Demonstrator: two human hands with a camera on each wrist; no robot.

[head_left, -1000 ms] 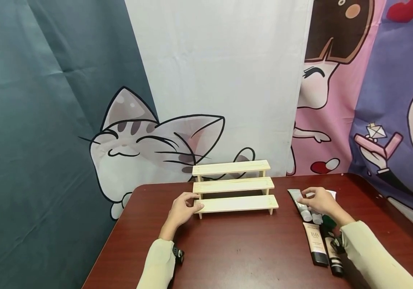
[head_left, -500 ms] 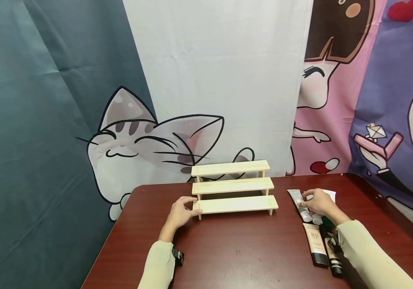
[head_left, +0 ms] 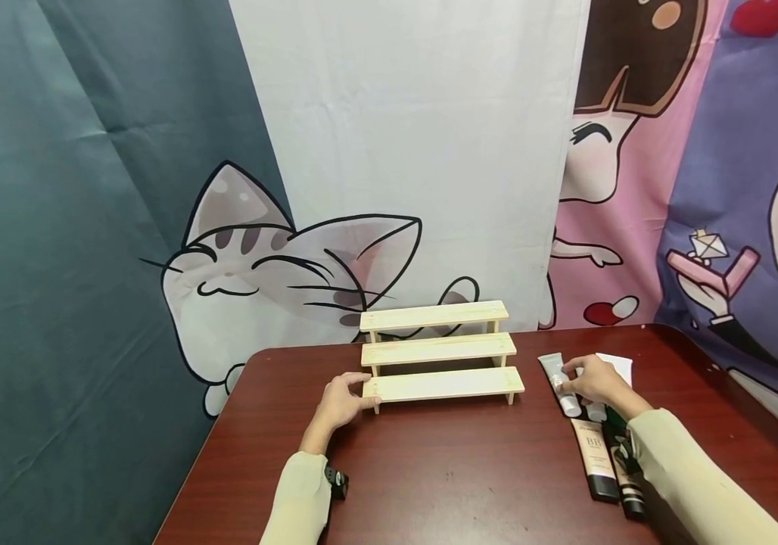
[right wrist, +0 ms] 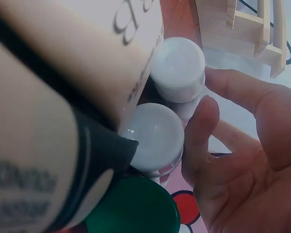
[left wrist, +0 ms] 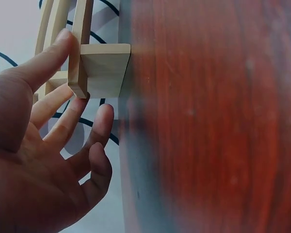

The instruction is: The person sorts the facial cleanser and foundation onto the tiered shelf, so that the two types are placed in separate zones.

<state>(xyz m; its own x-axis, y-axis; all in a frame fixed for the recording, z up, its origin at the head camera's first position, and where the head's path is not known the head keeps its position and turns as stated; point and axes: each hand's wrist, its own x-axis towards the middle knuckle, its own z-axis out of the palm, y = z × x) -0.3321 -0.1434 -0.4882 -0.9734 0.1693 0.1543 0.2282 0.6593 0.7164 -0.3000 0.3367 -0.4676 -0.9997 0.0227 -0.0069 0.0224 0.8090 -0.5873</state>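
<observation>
At the left end of the three-step wooden display rack (head_left: 443, 384), my left hand (head_left: 340, 401) pinches the lowest board, thumb and fingers on opposite faces. In the left wrist view the other fingers stay off the wood. My right hand (head_left: 599, 380) pinches a slim silver-grey tube (head_left: 554, 372) with a white cap (right wrist: 178, 68), which lies leftmost among several tubes. Beside it lies a white tube (head_left: 617, 366), partly covered by the hand. A green cap (right wrist: 133, 206) shows below in the right wrist view.
Nearer on the table (head_left: 443, 469) lie a beige BB cream tube (head_left: 593, 454) with a black cap and a beige tube with a black striped cap (head_left: 631, 496), partly under the right sleeve. A printed cloth backdrop (head_left: 430, 151) hangs behind the table.
The right hand has closed on the silver-grey tube, which has shifted slightly left. The left hand's thumb and fingers have settled at the rack's end.
</observation>
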